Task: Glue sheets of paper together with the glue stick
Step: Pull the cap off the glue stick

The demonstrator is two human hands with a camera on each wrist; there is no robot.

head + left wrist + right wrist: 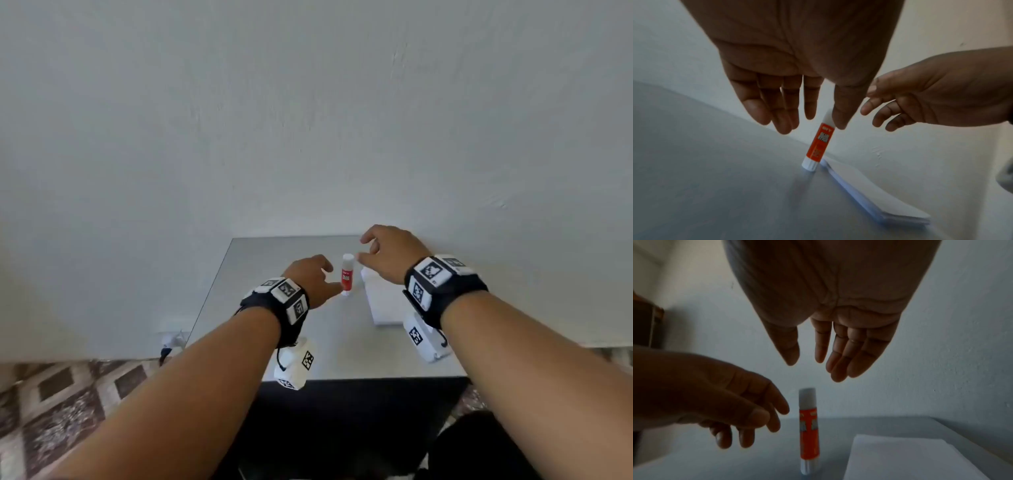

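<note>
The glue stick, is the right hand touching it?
Apart. The right wrist view shows bare wall between the right hand and the capped top of the upright glue stick.

Grey counter (274,260) w/ dark front, far edge against plain white wall (308,102). Patterned brown/beige floor (51,404) near left, also showing near right. White plug + cable (169,342) low on wall, left of counter.
</note>
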